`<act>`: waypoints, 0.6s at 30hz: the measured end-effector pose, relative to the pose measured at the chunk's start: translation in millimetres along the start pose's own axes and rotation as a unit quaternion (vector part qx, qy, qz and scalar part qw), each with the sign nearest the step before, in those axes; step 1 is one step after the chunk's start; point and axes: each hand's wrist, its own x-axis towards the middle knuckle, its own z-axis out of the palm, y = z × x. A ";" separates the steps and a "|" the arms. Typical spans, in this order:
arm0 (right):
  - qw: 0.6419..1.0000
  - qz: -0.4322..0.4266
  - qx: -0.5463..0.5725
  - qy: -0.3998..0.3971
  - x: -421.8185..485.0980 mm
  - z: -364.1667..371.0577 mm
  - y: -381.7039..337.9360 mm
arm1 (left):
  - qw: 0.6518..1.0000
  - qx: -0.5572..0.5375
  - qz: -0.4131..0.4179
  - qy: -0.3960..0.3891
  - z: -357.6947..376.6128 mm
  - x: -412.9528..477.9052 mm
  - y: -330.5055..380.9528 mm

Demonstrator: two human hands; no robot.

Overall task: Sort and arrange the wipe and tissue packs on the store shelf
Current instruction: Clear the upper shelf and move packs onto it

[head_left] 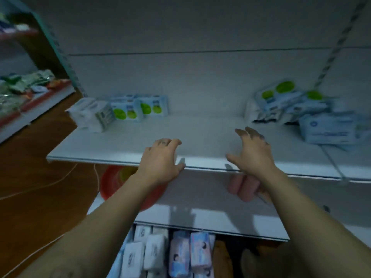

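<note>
Both hands are holding nothing right now. The left hand (162, 155) is sitting at the near edge of the white shelf (120, 145) with its fingers loosely bent, and the right hand (253, 153) is hovering beside it with fingers spread. The wipe packs are lying well apart from both: a tidy green-dot row (138, 108) far left and a messy pile (291, 103) far right. More tissue packs (180, 253) are standing below, near.
</note>
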 end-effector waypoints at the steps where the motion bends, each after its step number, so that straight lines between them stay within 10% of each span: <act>1: 1.000 0.008 -0.005 0.010 7.2 -6.9 13.5 | 1.000 0.000 0.009 -0.006 1.8 13.2 14.3; 7: 0.991 0.113 0.034 0.061 39.4 -34.9 105.3 | 0.998 -0.025 0.053 -0.016 20.3 86.3 97.2; 13: 0.906 0.179 0.123 0.363 50.5 -58.4 151.5 | 0.990 -0.113 0.076 -0.022 43.9 144.4 164.6; 18: 0.913 0.293 0.095 0.268 60.7 -63.1 171.2 | 0.976 -0.170 0.128 0.049 50.9 184.7 205.2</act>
